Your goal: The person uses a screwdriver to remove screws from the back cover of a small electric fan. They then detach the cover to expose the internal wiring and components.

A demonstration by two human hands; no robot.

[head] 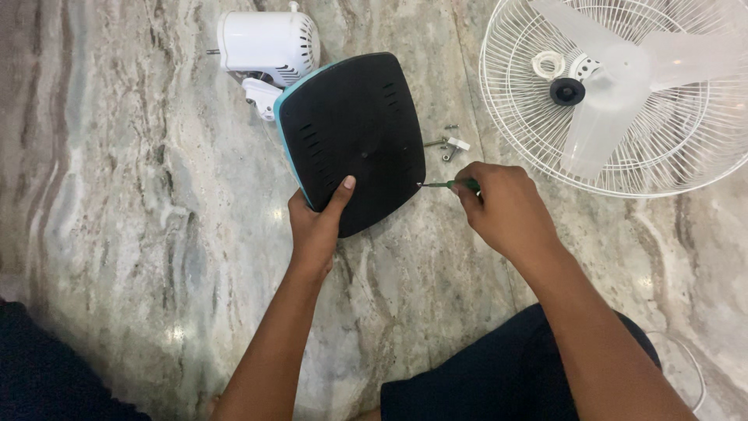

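A black fan base [354,129] with a teal edge stands tilted on the marble floor, its underside facing me. My left hand [318,222] grips its lower left edge, thumb pressed on the black surface. My right hand [502,206] holds a green-handled screwdriver [448,185], whose tip touches the base's right edge. The white fan motor housing [265,43] lies behind the base, joined to it by a white bracket.
A white wire fan guard [623,156] with translucent blades [615,86] and a black hub lies at the upper right. Loose screws and a small white piece [448,144] rest between the base and the guard. My dark-clothed knees fill the lower corners.
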